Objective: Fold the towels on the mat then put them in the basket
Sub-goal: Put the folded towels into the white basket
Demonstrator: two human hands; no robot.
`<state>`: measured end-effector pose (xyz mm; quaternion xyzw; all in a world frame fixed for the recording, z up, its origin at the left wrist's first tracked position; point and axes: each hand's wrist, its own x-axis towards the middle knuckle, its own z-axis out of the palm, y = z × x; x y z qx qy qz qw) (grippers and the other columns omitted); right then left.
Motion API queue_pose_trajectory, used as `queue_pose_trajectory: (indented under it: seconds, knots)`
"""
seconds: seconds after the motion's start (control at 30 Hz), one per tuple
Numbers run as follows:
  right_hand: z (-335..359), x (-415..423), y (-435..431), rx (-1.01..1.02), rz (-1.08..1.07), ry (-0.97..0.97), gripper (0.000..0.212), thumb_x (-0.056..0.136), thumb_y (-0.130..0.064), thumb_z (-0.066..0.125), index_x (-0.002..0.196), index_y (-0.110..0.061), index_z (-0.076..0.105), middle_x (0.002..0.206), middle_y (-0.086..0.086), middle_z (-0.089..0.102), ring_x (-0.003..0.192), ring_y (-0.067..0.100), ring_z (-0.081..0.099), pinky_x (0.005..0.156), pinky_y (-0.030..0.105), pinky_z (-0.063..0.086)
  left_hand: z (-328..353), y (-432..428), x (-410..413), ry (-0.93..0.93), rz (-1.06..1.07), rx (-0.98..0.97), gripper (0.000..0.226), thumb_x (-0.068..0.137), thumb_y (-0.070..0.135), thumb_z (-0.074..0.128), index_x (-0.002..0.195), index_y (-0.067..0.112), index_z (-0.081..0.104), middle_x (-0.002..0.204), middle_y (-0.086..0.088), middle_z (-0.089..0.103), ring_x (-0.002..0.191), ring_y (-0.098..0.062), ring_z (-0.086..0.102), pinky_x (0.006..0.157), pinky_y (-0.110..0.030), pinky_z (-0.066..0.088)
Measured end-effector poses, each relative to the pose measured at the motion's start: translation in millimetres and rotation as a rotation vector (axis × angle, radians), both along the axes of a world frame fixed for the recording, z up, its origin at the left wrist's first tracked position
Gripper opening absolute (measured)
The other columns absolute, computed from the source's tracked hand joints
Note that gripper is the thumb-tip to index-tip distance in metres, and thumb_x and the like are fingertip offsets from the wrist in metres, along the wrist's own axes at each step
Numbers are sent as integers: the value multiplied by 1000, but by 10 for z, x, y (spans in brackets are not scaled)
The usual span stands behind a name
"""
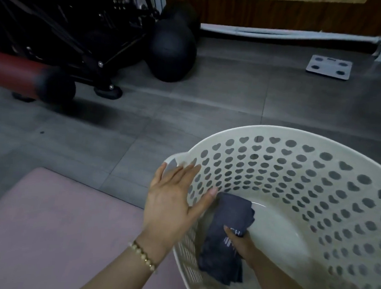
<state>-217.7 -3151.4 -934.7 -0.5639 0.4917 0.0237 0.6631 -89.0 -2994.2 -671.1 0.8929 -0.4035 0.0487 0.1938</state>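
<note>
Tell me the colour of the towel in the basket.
The towel is dark grey-blue with pale printed marks, shown best in the head view.

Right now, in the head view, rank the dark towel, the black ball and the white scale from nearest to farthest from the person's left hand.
1. The dark towel, in the basket, just right of the left hand.
2. The black ball, on the floor ahead.
3. The white scale, on the floor far ahead to the right.
</note>
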Motion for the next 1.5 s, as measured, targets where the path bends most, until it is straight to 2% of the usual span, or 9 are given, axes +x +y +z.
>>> queue_pose_trajectory:
  seconds: [0.1,0.23,0.3,0.47,0.6,0.8,1.13,1.33,1.5]
  knots:
    - [540,-14,32,3,128,89,58,86,-38,65,130,-4,51,111,10,60,81,14,56,66,25,44,21,-14,-37,0,-16,14,73,91,69,17,123,22,62,122,6,65,118,-11,56,115,-36,20]
    - [1069,-68,-140,-172,316,151,31,100,-24,44,126,-7,49,101,6,54,76,11,48,57,17,39,71,-64,-147,6,-46,62,76,90,71,14,121,21,63,117,4,67,114,-14,59,115,-37,17]
    - [1410,-146,-243,-297,376,149,36,98,-26,47,125,-2,51,106,9,60,85,15,52,59,11,40,99,-67,-185,-11,-64,102,79,90,71,11,119,19,64,114,2,69,112,-16,60,114,-38,16]
    - [2436,-747,-428,-524,449,88,64,93,-43,52,147,-22,26,149,-6,33,134,19,38,107,27,33,253,-143,-420,-1,-119,174,92,80,74,-5,130,24,53,131,3,58,133,-18,41,115,-41,1]
    - [3215,-1453,-555,-781,411,30,64,91,-44,55,146,-26,28,151,-8,32,135,13,38,103,21,33,534,-425,-1040,204,-287,21,114,63,88,-14,137,25,45,140,2,49,135,-16,35,112,-31,17]
    - [3871,-2884,-789,-1056,179,79,59,89,-41,58,142,-28,36,147,-2,39,132,14,40,107,31,36,878,-1032,-2349,319,-581,-171,74,86,68,17,131,20,52,133,0,55,125,-17,45,106,-32,34]
    - [2615,-5394,-351,-652,-457,308,68,85,-27,68,143,-8,36,146,13,36,134,25,37,110,31,29,-218,-1451,-4257,448,-834,141,46,99,44,36,131,14,51,134,-6,54,125,-24,47,104,-30,34]
    - [1573,-6082,174,-380,-909,349,117,45,-60,85,134,-1,37,131,6,47,122,21,47,104,36,39,-954,-1459,-4857,478,-928,460,54,99,44,34,145,16,33,152,-2,34,140,-17,29,111,-25,20]
    - [1084,-6122,540,65,-1243,200,76,64,-40,85,117,-5,42,116,7,52,97,24,56,86,39,45,-1485,-1460,-5130,400,-1042,644,55,99,47,33,147,22,28,155,4,27,141,-15,26,115,-28,19]
